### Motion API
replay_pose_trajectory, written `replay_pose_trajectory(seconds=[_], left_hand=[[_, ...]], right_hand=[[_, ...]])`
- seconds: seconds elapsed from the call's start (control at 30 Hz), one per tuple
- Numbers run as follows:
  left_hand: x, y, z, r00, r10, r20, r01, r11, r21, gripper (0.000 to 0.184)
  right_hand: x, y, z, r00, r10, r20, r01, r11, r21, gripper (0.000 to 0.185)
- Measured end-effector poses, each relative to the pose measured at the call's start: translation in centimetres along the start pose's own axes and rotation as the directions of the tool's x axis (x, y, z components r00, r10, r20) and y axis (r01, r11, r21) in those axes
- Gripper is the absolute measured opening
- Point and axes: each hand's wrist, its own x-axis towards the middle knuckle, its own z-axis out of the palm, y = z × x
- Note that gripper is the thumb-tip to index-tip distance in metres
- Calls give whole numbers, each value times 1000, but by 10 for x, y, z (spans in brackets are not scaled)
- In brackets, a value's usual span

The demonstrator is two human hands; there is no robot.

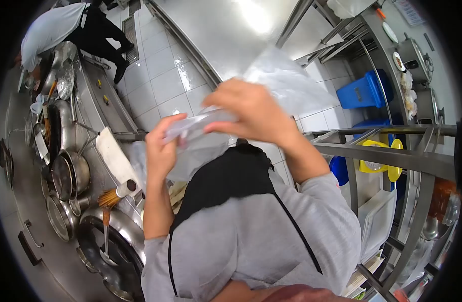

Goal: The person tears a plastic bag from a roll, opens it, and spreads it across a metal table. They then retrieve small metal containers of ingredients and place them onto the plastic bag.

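Note:
My left hand (162, 148) pinches a clear plastic bag (200, 121) between thumb and fingers, in front of my chest. At the other side of that plastic, my right hand (251, 111) curls its thumb and fingers around the bag; this hand is smeared by motion. More see-through plastic (296, 83) spreads out behind my right hand and wrist. Whether it is the same piece, I cannot tell. Below my left hand, further clear plastic (190, 158) hangs beside my black apron (226, 176).
On the left, a steel cooking range (27, 201) carries pots (72, 173), a wok (115, 246) with a ladle, and a brush (112, 196). A steel table (226, 35) stands ahead. Blue bins (364, 90) and a metal rack (392, 156) are right. A person (64, 27) bends at far left.

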Motion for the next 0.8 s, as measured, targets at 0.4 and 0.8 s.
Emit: replay_pose_trajectory(seconds=[0.4, 0.8], left_hand=[[-5, 18, -47, 985, 98, 139, -14, 859, -512, 37], [-23, -30, -81, 990, -49, -135, -105, 397, -912, 33]], right_hand=[[-32, 110, -29, 905, 380, -191, -331, 912, 244, 70], [5, 117, -22, 987, 127, 96, -148, 953, 264, 26]])
